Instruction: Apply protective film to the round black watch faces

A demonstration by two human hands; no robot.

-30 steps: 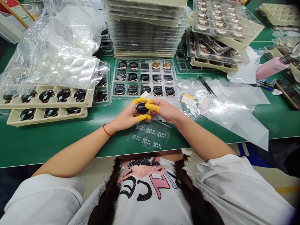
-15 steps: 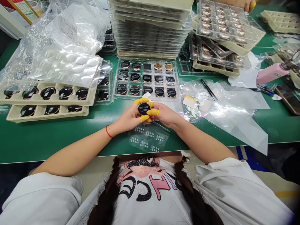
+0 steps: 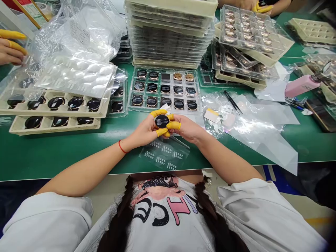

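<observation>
Between my fingertips is a round black watch face [image 3: 162, 121] with small white print on it. My left hand [image 3: 146, 130], in yellow finger cots, grips it from the left side. My right hand [image 3: 187, 128], also in yellow finger cots, closes on its right edge. A clear sheet of printed film stickers [image 3: 164, 154] lies on the table just below both hands. Beyond them is a clear compartment tray [image 3: 130, 102] holding rows of similar round watch pieces, mostly black, with two gold ones at the back right.
A tall stack of trays [image 3: 170, 45] stands behind. Cream trays [image 3: 55, 130] of black watch faces lie left under plastic bags [image 3: 86, 31]. Right are tweezers [image 3: 232, 101], clear film [image 3: 273, 140] and a pink bottle [image 3: 301, 86]. Other people's hands show at far left [image 3: 12, 49] and top right [image 3: 262, 7].
Another person's hand in yellow finger cots has come into view at the far left. At the top right, more of another person's hands shows. My hands keep nearly the same hold.
</observation>
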